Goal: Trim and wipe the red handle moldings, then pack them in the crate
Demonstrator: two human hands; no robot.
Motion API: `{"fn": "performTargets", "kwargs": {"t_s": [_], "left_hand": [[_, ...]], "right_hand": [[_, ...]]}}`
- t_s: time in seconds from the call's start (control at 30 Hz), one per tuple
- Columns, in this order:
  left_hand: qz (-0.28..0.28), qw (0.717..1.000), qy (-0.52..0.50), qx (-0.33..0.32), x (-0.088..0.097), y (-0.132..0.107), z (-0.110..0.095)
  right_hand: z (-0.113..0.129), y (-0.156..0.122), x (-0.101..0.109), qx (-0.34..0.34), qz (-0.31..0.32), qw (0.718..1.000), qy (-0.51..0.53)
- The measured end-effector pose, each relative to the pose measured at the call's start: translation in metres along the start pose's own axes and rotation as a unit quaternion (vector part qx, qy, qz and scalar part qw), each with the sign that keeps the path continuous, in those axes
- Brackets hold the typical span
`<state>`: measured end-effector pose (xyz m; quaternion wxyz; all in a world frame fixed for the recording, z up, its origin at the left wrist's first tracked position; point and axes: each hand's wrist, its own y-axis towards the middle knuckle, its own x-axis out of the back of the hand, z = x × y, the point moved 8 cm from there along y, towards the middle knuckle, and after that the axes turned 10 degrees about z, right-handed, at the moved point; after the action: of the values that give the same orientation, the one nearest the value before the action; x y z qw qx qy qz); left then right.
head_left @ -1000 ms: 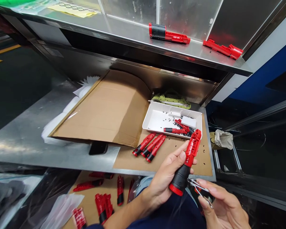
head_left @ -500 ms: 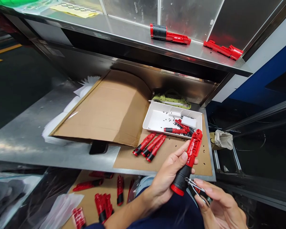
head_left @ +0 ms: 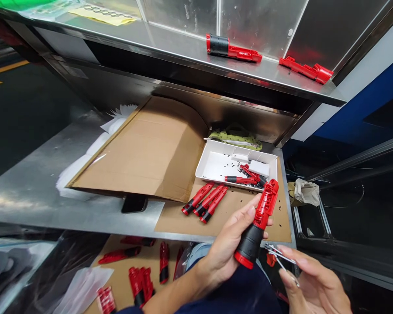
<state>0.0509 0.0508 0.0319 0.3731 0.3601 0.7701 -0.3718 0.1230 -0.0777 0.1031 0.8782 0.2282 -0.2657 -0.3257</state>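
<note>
Fingers of the left hand [head_left: 227, 237] are clamping round a red-and-black housing [head_left: 256, 231], thumb lying along its red section; the housing is pointing up and away from the wearer, ribbed side facing the eye, probably so that the moulded detail is staying in sight and the black collar is staying within the other hand's reach. Thumb and forefinger of the right hand [head_left: 317, 279] are pinching a small metal tool [head_left: 281, 254] by its spread handles; its tip is pointing at the collar, just beside it and seemingly apart; that light grip is likely leaving the handles free to flex. Something orange-red is showing just under the tool; cannot tell what.

Beyond the hands, a white tray [head_left: 212, 157] is sitting near the housing's far end, which is hiding part of its near rim; more red-and-black pieces, a white block [head_left: 259, 167] and scattered black bits are lying in it, the walls presumably keeping most bits together, though some are dotting the cardboard sheet [head_left: 175, 222]. Similar parts [head_left: 206, 203] are resting side by side left of the tray; a big cardboard box [head_left: 144, 152] is taking up the bench further left, limiting room there; two more pieces [head_left: 234, 48] are lying on the steel shelf [head_left: 170, 46] above.
</note>
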Motion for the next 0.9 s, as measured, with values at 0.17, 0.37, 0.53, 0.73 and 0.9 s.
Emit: {"fn": "performTargets", "kwargs": {"t_s": [0.17,0.37,0.53,0.73,0.9], "left_hand": [[0.015,1.000,0.001,-0.009,-0.010,-0.004,-0.006],[0.027,0.999,0.019,-0.005,-0.009,-0.003,-0.005],[0.023,0.999,0.027,-0.005,-0.010,-0.003,-0.006],[0.023,0.999,0.034,0.006,-0.008,-0.002,-0.002],[0.018,0.999,0.038,0.005,-0.004,-0.002,-0.001]], "right_hand": [[0.001,0.005,-0.013,0.036,0.030,0.999,-0.003],[-0.001,0.003,-0.014,0.034,0.043,0.999,-0.003],[-0.001,0.004,-0.012,0.042,0.046,0.998,-0.002],[0.000,0.004,-0.014,0.027,0.043,0.999,-0.009],[0.001,0.005,-0.015,0.025,0.036,0.999,-0.016]]}}
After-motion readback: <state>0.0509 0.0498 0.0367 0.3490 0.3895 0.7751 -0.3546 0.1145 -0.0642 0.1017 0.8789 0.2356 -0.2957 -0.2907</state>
